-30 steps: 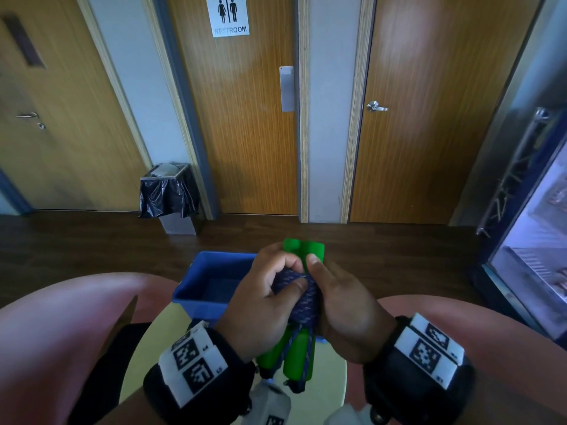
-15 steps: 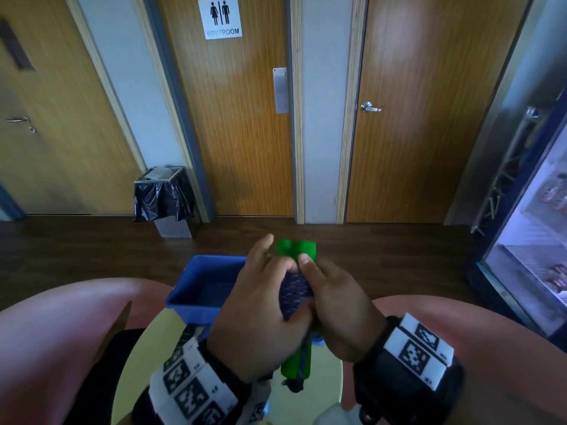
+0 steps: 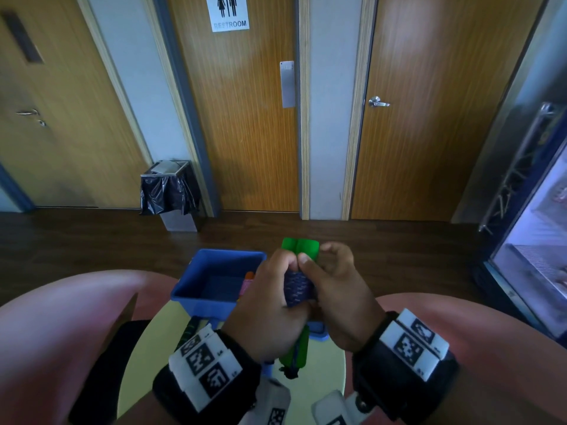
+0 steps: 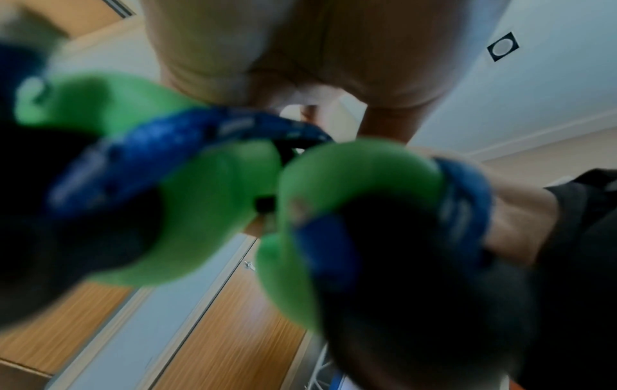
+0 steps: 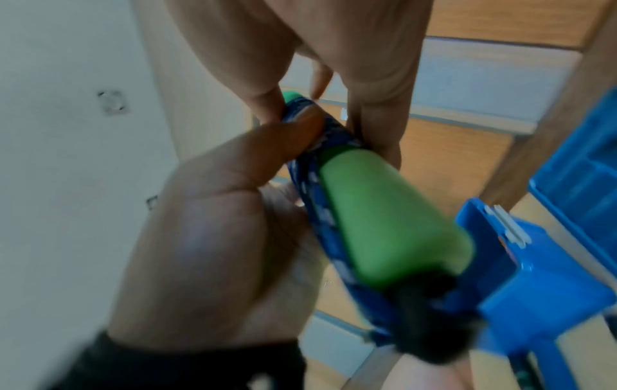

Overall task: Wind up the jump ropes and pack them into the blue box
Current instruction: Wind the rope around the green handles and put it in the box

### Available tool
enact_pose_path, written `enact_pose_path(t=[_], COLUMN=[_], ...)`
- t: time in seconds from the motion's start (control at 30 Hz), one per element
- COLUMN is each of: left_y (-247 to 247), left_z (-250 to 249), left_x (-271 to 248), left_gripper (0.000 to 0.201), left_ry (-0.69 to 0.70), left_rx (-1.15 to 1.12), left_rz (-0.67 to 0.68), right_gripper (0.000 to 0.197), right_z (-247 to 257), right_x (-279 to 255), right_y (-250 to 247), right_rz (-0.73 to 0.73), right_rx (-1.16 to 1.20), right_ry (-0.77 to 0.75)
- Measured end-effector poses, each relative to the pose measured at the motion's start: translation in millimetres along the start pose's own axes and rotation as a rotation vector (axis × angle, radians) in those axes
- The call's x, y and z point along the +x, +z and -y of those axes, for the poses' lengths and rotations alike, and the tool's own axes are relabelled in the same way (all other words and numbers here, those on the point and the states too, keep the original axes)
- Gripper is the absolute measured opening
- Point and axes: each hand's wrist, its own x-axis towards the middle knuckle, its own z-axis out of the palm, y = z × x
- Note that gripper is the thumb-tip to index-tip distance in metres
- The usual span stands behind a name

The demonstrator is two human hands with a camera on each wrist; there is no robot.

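Note:
A jump rope with two green handles and a dark blue cord wound round them is held upright in front of me. My left hand grips the bundle from the left, fingers curled over the cord. My right hand holds it from the right, thumb pressed on the wound cord. The handles' lower ends stick out below my hands. The wrist views show the green handles close up and blurred. The blue box stands just left of my hands, with something orange and pink inside at its right wall.
The box sits on a small round pale-yellow table between my knees. Beyond are a dark wooden floor, a bin with a black liner, wooden doors, and a glass-fronted fridge at the right.
My hands have kept working the cord on the handles; the right thumb now sits higher on the wound cord. The view shifted slightly, and the bundle stays beside the box.

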Motion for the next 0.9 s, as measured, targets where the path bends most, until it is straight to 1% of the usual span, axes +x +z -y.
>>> enact_pose_path(t=[0.07,0.13,0.2,0.27,0.33,0.4,0.47,0.57,0.63,0.77,0.9], left_y=[-0.7,-1.0,-1.3,-2.6,-4.8,-8.0,-10.6,-13.8,-15.3,-17.1,-15.1], left_z=[0.0,-0.1,0.4,1.3,2.1,1.7,1.6,0.7,0.4,-1.1,0.7], left_x=[2.1,3.4,4.2,5.1,7.3,9.9,12.3,13.9,14.2,12.8,13.4], left_gripper=[0.038,0.039,0.036,0.037,0.041,0.042,0.042,0.041,0.041,0.041,0.04], left_ry=[-0.005,-0.009,-0.025,-0.057,-0.08,-0.076,-0.06,-0.049,-0.043,-0.055,-0.106], left_rx=[-0.048,-0.059,-0.087,-0.129,-0.148,-0.185,-0.222,-0.24,-0.245,-0.243,-0.306], left_rz=[0.021,0.037,0.06,0.075,0.077,0.065,0.073,0.099,0.115,0.154,0.147], right_gripper=[0.025,0.019,0.016,0.015,0.015,0.019,0.02,0.016,0.011,0.01,0.016], right_z=[-1.6,-2.8,-1.6,-0.4,0.8,1.1,2.3,7.0,10.8,18.9,27.5], right_x=[-1.6,-3.0,-1.6,0.6,1.6,0.9,-1.3,-5.2,-7.0,-7.8,-2.7], right_y=[-1.0,-3.7,-8.4,-14.8,-19.2,-21.3,-21.1,-18.4,-16.9,-18.0,-19.6], right_rz=[-0.032,-0.058,-0.053,-0.017,0.021,0.055,0.083,0.152,0.18,0.189,0.281], right_rx=[-0.131,-0.301,-0.447,-0.531,-0.579,-0.59,-0.582,-0.569,-0.569,-0.633,-0.743], right_ry=[-0.191,-0.317,-0.384,-0.447,-0.504,-0.55,-0.567,-0.492,-0.47,-0.52,-0.536])
